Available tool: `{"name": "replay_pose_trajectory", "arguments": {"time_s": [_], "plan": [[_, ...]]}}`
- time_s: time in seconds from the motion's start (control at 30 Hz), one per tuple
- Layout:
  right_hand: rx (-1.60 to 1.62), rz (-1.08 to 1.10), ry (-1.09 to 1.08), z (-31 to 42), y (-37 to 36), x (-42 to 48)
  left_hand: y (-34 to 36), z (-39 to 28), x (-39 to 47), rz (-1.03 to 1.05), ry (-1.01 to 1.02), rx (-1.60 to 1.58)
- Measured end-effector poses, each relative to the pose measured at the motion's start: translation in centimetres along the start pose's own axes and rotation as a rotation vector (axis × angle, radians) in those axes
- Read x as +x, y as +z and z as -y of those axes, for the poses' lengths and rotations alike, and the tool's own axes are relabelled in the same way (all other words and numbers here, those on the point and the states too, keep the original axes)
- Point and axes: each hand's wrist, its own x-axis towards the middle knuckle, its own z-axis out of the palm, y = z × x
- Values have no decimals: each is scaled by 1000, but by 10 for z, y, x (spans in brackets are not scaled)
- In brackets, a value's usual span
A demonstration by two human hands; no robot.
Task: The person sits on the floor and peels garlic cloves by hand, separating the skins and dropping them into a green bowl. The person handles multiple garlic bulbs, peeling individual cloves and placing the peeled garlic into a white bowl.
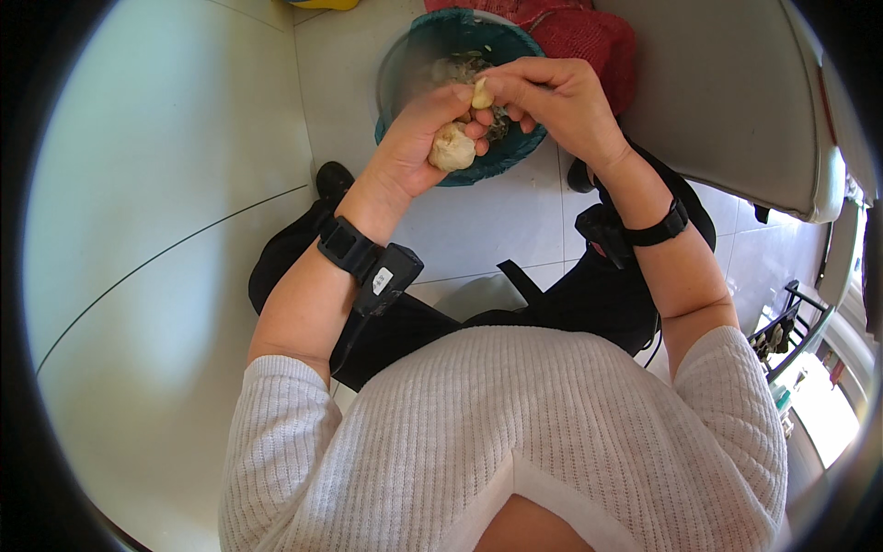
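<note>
A pale garlic bulb (452, 148) rests in the palm of my left hand (428, 131), with the fingers curled around its far side. Between the fingertips of both hands is a single yellowish garlic clove (482, 94). The thumb and forefinger of my right hand (562, 103) pinch it from the right, and my left thumb touches its left side. Both hands are above a bin lined with a dark green plastic bag (510, 155). Inside the bin lie papery scraps (459, 69), partly hidden by my hands.
A red mesh sack (586, 45) lies behind the bin. To the right stands a grey padded piece of furniture (731, 103). A smooth pale panel (172, 172) is on the left. White floor tiles (483, 228) show between my legs. A dark metal rack (793, 331) stands at far right.
</note>
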Motion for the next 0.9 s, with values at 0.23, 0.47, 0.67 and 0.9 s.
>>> {"name": "replay_pose_trajectory", "arguments": {"time_s": [0.23, 0.47, 0.67, 0.9], "plan": [[83, -67, 102, -10, -4, 6, 3, 1, 0, -35, 36, 31], [134, -19, 127, -8, 4, 7, 7, 1, 3, -232, 126, 243], [482, 4, 326, -13, 0, 15, 2, 2, 2, -320, 190, 286], [1006, -214, 377, -8, 6, 28, 12, -3, 0, -259, 128, 219]]}}
